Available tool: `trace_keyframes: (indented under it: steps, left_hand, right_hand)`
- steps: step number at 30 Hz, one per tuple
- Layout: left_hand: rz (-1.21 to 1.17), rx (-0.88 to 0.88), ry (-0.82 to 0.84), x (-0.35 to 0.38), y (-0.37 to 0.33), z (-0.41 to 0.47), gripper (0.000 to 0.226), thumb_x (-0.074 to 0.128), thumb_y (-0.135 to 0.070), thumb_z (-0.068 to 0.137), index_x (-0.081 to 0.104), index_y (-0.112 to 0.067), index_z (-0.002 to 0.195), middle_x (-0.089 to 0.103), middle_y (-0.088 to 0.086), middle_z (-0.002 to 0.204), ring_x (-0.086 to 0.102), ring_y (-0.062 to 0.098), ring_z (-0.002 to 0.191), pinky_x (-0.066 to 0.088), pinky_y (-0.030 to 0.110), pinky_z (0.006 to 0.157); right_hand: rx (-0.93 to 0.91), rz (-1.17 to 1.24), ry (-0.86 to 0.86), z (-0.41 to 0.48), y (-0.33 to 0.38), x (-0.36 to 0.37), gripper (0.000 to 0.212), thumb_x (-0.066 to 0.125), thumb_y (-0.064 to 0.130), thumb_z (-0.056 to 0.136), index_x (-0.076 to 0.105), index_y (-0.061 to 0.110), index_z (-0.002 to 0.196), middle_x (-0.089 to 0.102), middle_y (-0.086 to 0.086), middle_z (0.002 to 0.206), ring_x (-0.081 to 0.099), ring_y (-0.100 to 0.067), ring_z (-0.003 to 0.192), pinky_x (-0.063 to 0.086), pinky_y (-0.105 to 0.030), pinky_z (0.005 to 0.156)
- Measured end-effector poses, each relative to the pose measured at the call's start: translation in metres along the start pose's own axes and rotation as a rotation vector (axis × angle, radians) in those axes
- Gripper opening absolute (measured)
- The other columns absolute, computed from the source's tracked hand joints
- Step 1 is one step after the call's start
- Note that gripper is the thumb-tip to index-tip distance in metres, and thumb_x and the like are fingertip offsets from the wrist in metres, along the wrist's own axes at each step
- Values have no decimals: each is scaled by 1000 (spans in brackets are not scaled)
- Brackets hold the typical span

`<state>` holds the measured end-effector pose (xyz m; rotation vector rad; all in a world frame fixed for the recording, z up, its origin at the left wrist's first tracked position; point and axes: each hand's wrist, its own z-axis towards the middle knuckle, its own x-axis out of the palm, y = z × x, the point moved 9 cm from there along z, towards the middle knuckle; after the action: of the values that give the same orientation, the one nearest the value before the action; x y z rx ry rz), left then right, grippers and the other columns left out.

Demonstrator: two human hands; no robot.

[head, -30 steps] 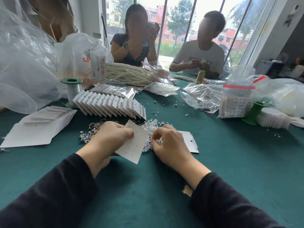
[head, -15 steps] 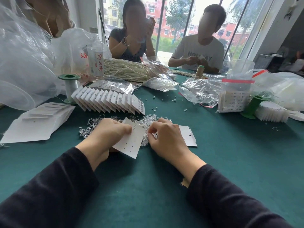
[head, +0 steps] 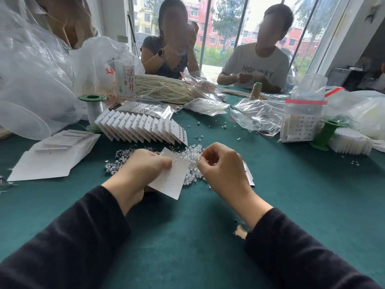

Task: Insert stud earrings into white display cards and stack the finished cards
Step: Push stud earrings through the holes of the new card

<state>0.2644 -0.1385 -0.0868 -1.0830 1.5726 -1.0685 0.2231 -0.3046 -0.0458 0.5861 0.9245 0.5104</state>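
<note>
White card sits tilted in the left hand. Thumb and fingers pinch its left edge, so most of the card juts out to the right of the grip, above the green table. The right hand is curled just beside the card's right edge, not touching it, over the pile of stud earrings. Whether its fingertips pinch a stud is too small to tell.

Half a second earlier that hand sat lower, against the card's edge; now it is raised, and a strip of the pile shows between them. The left hand's hold is unchanged.

One card is held, and a second card lies flat under the right hand. Two green spools stand on the table, one at the left and one at the right. Finished cards stand in one fanned row behind the pile, overlapped too closely to count exactly.
</note>
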Motion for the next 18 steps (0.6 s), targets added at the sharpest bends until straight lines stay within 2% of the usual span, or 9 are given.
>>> trace_keyframes:
  steps: [6, 11, 15, 18]
  left_hand:
    - [-27, 6, 22, 5, 0, -1, 7, 59, -4, 82, 61, -3, 75, 62, 10, 63, 57, 7, 34, 43, 14, 35]
    - [-43, 3, 28, 5, 2, 0, 9, 60, -3, 83, 61, -4, 74, 63, 9, 62, 59, 8, 36, 46, 16, 37]
    - [-46, 9, 30, 6, 1, -1, 7, 60, -5, 82, 62, -6, 76, 64, 8, 64, 60, 10, 39, 46, 16, 37]
    - [-64, 15, 31, 6, 1, -1, 11, 60, -4, 82, 62, -7, 72, 63, 4, 54, 58, 7, 36, 44, 14, 35]
  right_hand:
    - [93, 129, 2, 0, -10, 3, 14, 63, 12, 72, 59, 19, 61, 56, 10, 54, 49, 0, 50, 37, -10, 48]
    - [130, 187, 19, 0, -13, 5, 14, 65, 12, 72, 58, 20, 62, 57, 10, 56, 50, 1, 50, 40, -11, 48]
    - [138, 224, 45, -2, -11, 7, 13, 64, 9, 73, 58, 20, 70, 58, 8, 62, 51, -5, 55, 42, -17, 53]
    - [136, 241, 70, -2, -9, 9, 13, 61, 8, 76, 64, 21, 73, 58, 7, 61, 50, -7, 56, 42, -20, 56]
